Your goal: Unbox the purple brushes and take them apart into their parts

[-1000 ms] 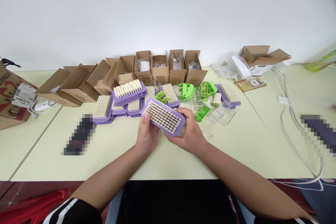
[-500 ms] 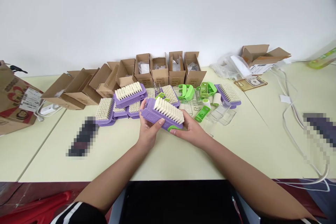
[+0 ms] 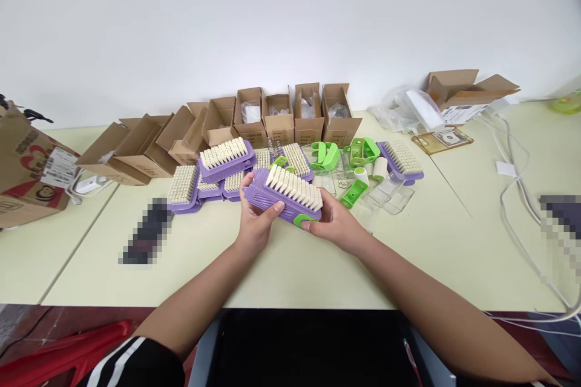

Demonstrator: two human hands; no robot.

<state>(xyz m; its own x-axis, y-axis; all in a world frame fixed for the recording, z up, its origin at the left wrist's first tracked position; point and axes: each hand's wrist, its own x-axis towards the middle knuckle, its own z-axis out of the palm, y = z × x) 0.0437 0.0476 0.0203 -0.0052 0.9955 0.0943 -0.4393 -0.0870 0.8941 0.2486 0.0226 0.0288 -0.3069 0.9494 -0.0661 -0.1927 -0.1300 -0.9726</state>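
Both hands hold one purple brush (image 3: 285, 195) with cream bristles, lifted just above the pale table (image 3: 290, 266). My left hand (image 3: 255, 225) grips its left end, thumb across the ribbed purple side. My right hand (image 3: 333, 224) grips the right end, where a green part shows at the brush's lower corner. The bristles face up and away from me. Right behind lies a pile of purple brushes (image 3: 213, 174), bristles up.
Green plastic parts (image 3: 345, 160), clear plastic pieces (image 3: 385, 193) and another brush (image 3: 402, 159) lie right of the pile. A row of open cardboard boxes (image 3: 272, 118) lines the back. A large box (image 3: 31, 163) stands far left; white cables (image 3: 517, 193) trail at right.
The brush has been turned from bristles facing me to bristles facing up and away, showing its ribbed side and a green part. Both hands keep their grip.
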